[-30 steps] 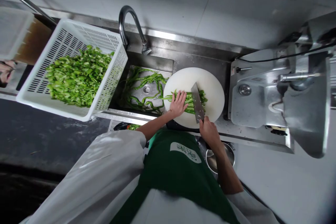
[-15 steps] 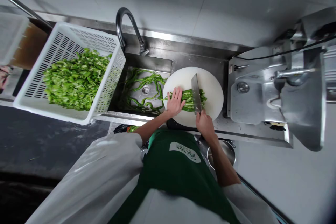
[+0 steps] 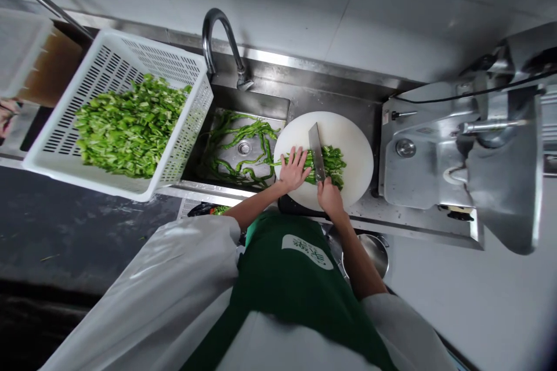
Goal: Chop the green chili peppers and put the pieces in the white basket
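Note:
A bundle of long green peppers (image 3: 335, 163) lies on a round white cutting board (image 3: 357, 148). My left hand (image 3: 294, 171) rests flat on the left part of the bundle, fingers spread, touching the peppers. My right hand (image 3: 331, 197) is closed round the handle of a cleaver (image 3: 315, 148), which it hides. The blade crosses the bundle just right of my left fingers. Sliced pieces lie to the right of the blade. In the sink (image 3: 278, 105) left of the board are several whole green peppers (image 3: 237, 171).
A white slotted basket (image 3: 150, 191) of chopped green peppers (image 3: 130, 127) stands left of the sink. A curved faucet (image 3: 226, 29) rises behind it. A metal slicing machine (image 3: 409, 179) stands to the right. Below the counter's front edge is a metal pot (image 3: 378, 252).
The cleaver and my right hand have moved left along the bundle, closer to my left hand. More cut pieces lie right of the blade. The view has shifted slightly.

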Demonstrator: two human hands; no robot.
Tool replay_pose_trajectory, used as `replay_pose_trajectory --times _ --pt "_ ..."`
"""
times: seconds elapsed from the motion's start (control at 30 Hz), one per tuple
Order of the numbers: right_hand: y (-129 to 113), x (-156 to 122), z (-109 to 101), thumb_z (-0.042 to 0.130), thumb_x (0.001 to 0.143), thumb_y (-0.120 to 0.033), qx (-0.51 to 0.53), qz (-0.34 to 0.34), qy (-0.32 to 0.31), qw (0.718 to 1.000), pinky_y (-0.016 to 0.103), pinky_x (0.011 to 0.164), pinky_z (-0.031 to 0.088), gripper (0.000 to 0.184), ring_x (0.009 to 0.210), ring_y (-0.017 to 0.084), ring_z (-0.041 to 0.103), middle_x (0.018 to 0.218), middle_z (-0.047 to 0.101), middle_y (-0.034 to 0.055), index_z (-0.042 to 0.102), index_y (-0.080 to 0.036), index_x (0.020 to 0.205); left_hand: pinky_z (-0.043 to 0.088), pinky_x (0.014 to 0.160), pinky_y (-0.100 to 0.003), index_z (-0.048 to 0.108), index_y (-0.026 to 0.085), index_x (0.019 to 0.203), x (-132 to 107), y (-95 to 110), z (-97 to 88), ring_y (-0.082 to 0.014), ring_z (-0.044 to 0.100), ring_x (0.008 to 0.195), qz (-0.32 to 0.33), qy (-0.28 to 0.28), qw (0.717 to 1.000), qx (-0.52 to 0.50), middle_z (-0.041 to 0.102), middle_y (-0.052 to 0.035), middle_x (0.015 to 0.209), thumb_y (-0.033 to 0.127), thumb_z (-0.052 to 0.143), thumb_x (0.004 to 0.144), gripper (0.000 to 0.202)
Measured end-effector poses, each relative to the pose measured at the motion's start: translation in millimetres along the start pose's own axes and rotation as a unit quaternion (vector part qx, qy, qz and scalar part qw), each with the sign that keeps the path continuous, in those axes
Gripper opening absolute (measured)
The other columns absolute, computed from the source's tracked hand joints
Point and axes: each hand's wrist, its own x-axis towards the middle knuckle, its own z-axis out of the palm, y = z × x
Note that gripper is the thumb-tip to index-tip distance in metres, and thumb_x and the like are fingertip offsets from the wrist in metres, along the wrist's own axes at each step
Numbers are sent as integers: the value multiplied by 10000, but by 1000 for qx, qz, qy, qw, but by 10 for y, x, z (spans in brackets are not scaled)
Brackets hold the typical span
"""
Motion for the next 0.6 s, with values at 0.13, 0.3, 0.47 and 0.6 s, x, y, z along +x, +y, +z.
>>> replay_pose_trajectory --times 0.13,0.3,0.47,0.6 --pt "24 -236 -159 326 1118 -300 -6 5 13 1000 321 854 469 330 1011 279 731 1070 746 202 563 -103 1237 183 1299 -644 148 171 1718 -64 -56 -66 -293 44 1658 -47 28 998 -5 137 -90 1773 474 238 1093 701" --pt "-109 -334 -67 366 1113 -279 -18 -11 -23 1000 298 831 456 280 1013 263 731 1061 749 188 571 -110 1200 181 1300 -645 200 160 1708 -92 -112 56 -282 71 1657 -26 3 1000 -6 168 -76 1768 448 204 1096 677" --pt "-245 -89 162 328 1116 -244 0 3 -15 1000 286 800 452 301 1006 253 732 1087 756 201 537 -75 1250 189 1301 -642 162 154 1714 -61 -105 119 -282 82 1656 -23 -2 1000 -16 194 -90 1763 414 218 1092 676" --pt "-204 -42 135 339 1111 -268 -3 -4 0 1000 291 800 455 299 987 257 731 1056 760 183 550 -91 1229 225 1297 -625 88 180 1724 -73 -104 19 -262 77 1657 -47 9 998 -28 167 -79 1770 434 214 1097 688"
